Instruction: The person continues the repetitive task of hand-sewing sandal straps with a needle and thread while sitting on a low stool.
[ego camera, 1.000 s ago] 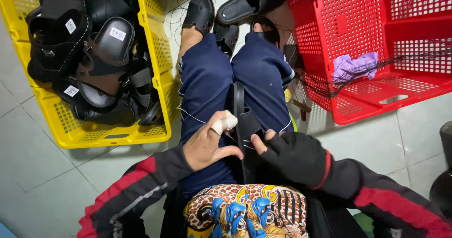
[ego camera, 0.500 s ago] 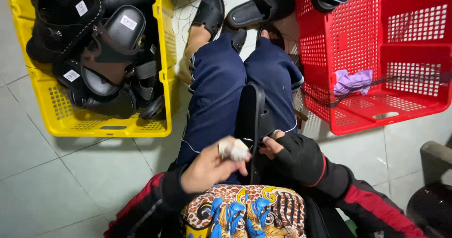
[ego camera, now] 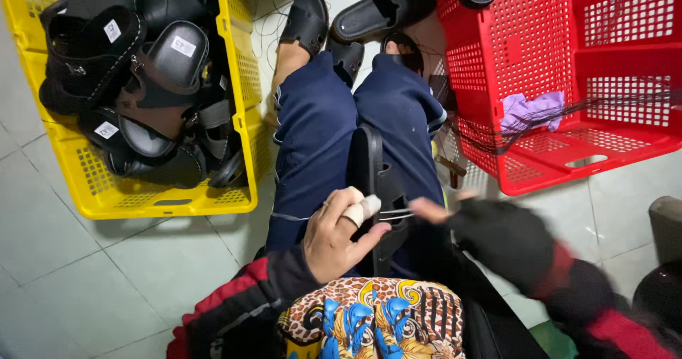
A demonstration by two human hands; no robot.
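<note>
Left hand [ego camera: 334, 235], bandaged forefinger pinching the black rubber sandal [ego camera: 375, 188]; gloved right hand [ego camera: 490, 235] at three o'clock, blurred, fingertips pinching taut thread [ego camera: 395, 214]. Risk: thread snapping, needle pricking fingers.

Only labels here are the little white stickers on the black sandals in the yellow crate [ego camera: 106, 196], top left. One small rectangular white sticker [ego camera: 111, 31] sits on a footbed near the crate's upper left, tilted. Another white sticker [ego camera: 184, 46] is on the footbed just right of it. A third white sticker [ego camera: 106, 129] sits lower down, on a sole near the crate's left wall. No screens or signs.
</note>
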